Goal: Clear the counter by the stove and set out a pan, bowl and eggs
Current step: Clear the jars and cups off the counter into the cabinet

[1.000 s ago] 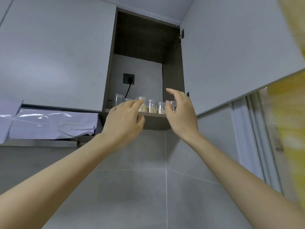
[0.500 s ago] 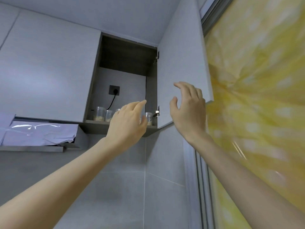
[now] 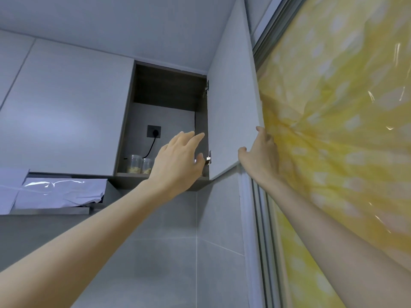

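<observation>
I look up at an open wall cabinet (image 3: 164,90) with a dark inside. Its grey door (image 3: 231,121) stands swung out to the right. My right hand (image 3: 260,156) grips the door's free lower corner, thumb on the front face and fingers behind the edge. My left hand (image 3: 178,161) hovers in front of the cabinet's lower shelf, fingers apart, holding nothing. Small clear jars (image 3: 139,164) with yellowish contents stand on the shelf, partly hidden by my left hand. No pan, bowl or eggs are in view.
A wall socket (image 3: 154,131) with a black cord sits on the cabinet's back wall. Left of the cabinet hangs a range hood wrapped in plastic film (image 3: 57,192). A yellow patterned curtain (image 3: 338,134) covers the window at right. Grey tiles (image 3: 169,252) line the wall below.
My right hand has moved from the shelf to the door's outer edge and taken hold of it. My left hand has drawn back from the jars. The view has swung to the right.
</observation>
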### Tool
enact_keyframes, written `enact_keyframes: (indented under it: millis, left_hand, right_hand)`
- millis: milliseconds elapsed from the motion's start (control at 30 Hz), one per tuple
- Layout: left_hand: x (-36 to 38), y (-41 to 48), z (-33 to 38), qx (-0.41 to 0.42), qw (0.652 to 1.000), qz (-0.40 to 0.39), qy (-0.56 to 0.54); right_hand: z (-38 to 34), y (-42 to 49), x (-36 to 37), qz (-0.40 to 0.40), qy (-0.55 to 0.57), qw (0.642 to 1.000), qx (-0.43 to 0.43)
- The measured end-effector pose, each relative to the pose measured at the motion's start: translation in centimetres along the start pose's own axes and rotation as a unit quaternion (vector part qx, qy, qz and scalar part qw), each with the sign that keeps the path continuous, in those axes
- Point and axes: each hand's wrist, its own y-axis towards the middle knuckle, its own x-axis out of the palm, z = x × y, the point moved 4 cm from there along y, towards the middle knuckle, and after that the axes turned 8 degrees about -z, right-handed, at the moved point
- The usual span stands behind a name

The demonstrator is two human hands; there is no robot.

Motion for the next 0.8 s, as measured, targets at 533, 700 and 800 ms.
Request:
enact_keyframes:
  millis: [533, 700, 800]
  left_hand:
    - [1.2, -4.5, -13.2, -0.073, 0.993, 0.021, 0.093]
    - [2.8, -4.8, -18.7, -0.049, 0.986, 0.000, 0.162]
    - [4.2, -4.4, -22.2, -0.063, 0.978, -0.034, 0.195]
  right_hand:
    - [-9.9, -1.6, 14.0, -0.111, 0.104, 0.963, -0.224]
    - [-11.7, -0.4, 21.6, -0.210, 0.059, 0.945, -0.244]
    - [-12.3, -0.1, 26.0, -0.271, 0.023, 0.928, -0.256]
